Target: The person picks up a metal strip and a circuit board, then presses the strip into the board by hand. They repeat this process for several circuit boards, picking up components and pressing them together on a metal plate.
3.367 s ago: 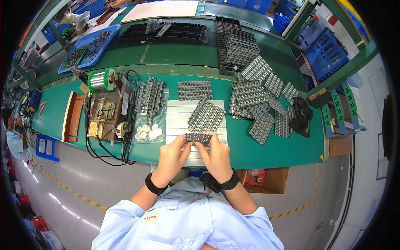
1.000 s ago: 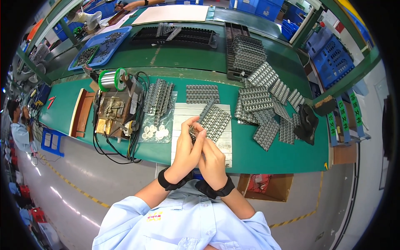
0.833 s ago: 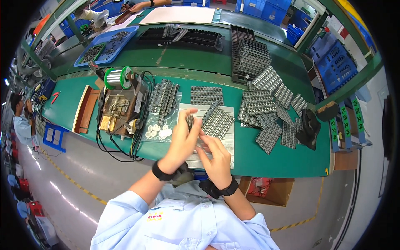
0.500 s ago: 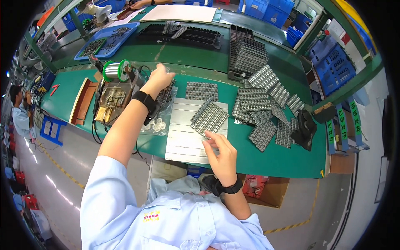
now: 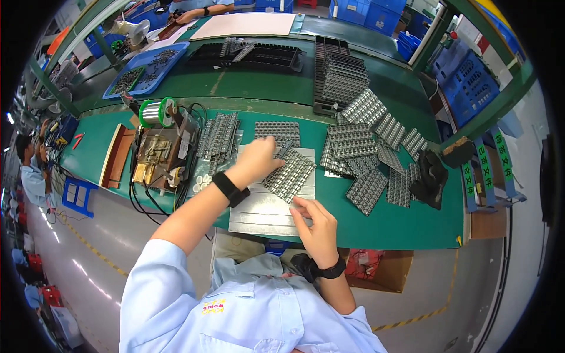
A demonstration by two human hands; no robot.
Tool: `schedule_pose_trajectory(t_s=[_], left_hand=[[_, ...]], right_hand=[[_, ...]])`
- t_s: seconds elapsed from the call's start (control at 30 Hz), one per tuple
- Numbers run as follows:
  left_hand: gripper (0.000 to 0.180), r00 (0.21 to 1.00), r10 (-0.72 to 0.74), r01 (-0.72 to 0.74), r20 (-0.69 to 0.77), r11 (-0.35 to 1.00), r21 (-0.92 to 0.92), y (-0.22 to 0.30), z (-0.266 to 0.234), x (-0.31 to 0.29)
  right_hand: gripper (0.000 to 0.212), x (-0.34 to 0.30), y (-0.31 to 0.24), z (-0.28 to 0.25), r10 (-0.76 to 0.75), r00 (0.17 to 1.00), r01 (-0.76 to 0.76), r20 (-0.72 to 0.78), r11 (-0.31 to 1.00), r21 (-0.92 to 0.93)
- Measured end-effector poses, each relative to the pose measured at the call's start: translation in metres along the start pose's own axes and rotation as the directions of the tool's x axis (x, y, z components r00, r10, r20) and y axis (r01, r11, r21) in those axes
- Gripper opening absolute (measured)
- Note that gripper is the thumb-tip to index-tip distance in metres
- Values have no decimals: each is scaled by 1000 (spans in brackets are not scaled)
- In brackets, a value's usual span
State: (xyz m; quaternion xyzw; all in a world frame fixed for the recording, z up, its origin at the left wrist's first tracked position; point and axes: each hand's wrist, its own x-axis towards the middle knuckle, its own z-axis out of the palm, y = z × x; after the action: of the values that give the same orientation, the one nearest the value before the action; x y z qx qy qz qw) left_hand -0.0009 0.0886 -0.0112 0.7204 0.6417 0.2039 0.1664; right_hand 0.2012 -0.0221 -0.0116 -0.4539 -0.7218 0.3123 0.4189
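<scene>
A metal panel with rows of small components (image 5: 294, 178) lies tilted on a silver metal plate (image 5: 252, 222). A narrow strip (image 5: 286, 148) rests along its upper left edge. My left hand (image 5: 257, 160) is over that edge with its fingers curled in beside the strip; whatever they grip is hidden. At the panel's near corner, the thumb and forefinger of my right hand (image 5: 316, 226) come together on its edge. Behind the panel sits another flat panel (image 5: 276, 128). To the left, several more panels are stacked (image 5: 219, 136) on a clear plastic bag.
A heap of panels (image 5: 353, 141) and a black cloth (image 5: 431, 179) occupy the right side. On the left stand a soldering unit (image 5: 156, 147), a wire spool (image 5: 158, 112) and a wooden tray (image 5: 116, 156). Farther back are a blue tray (image 5: 147, 67), black racks (image 5: 247, 55) and a co-worker's hands (image 5: 187, 16).
My left hand has come down and right from the left stack to the panel's upper left edge. My right hand stays by the near corner. The co-worker's arms show more.
</scene>
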Motion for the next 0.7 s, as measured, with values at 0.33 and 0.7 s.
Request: schedule_pose_trajectory(t_s=[0.33,0.7], left_hand=[[28,986,-9,1,-167,999,-46,-15,-27,-14],[35,895,109,4,-432,967,253,-52,-46,-13]], right_hand=[[22,-1,0,-4,22,1000,-23,17,999,33],[22,-2,9,-4,39,999,-39,16,998,40]])
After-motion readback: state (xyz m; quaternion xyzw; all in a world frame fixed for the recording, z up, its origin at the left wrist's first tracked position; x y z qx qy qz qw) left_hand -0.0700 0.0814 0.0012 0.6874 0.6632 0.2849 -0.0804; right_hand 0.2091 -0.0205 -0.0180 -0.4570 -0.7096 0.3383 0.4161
